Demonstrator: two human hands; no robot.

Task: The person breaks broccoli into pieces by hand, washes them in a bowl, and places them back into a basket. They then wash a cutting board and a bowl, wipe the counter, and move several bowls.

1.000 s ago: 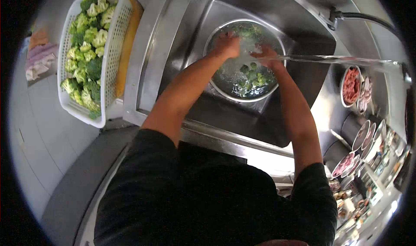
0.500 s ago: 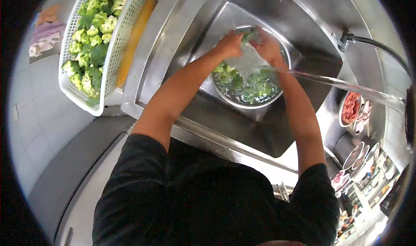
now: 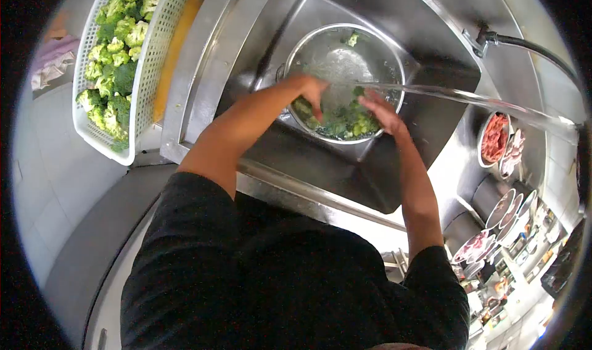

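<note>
A round steel bowl [image 3: 320, 42] sits in the steel sink [image 3: 431, 103], with water and green broccoli florets [image 3: 348, 122] gathered at its near side. My left hand [image 3: 311, 91] reaches into the bowl from the left, fingers spread and pointing down onto the florets. My right hand [image 3: 379, 113] is in the bowl from the right, fingers apart, resting on the same heap. A stream of water [image 3: 468, 97] runs from a hose [image 3: 530, 42] at the right into the bowl, passing just above my right hand. One floret [image 3: 353, 39] lies alone at the bowl's far rim.
A white plastic basket [image 3: 151, 60] full of broccoli florets [image 3: 114, 66] stands on the counter left of the sink. Right of the sink are a bowl of red meat [image 3: 495, 138] and several stacked dishes [image 3: 512, 205]. Folded cloths [image 3: 46, 73] lie far left.
Both hands moved from the bowl's far rim to its near side, sweeping the florets into a heap there. The far half of the bowl now shows bare water.
</note>
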